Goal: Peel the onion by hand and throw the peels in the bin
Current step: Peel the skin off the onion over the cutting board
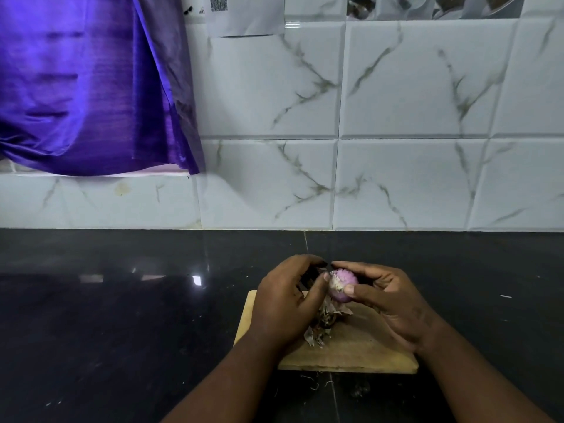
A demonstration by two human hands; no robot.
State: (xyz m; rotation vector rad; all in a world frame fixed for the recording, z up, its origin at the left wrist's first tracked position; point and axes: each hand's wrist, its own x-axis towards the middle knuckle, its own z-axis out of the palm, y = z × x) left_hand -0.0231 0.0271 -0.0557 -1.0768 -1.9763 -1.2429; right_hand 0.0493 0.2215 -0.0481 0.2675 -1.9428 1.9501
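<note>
Just above the wooden board [360, 349] on the dark table [122, 300], your right hand [393, 303] grips the onion [343, 283], thumb on the near side and fingers curled round the far side. The onion is glossy purple with a pale, rough root end. That end faces you and slightly left, so the long axis runs away rightward. Your left hand [287, 300] rests its thumb against the root end with its fingers curled; I cannot tell if they pinch skin. Dry peels [320, 328] lie on the board beneath.

My right hand [393, 300] hides the far side of the onion [343, 282]. My left hand [287, 303] covers part of the peels [320, 328] and cutting board [351, 352]. I cannot make out the dark thing under its fingers.
</note>
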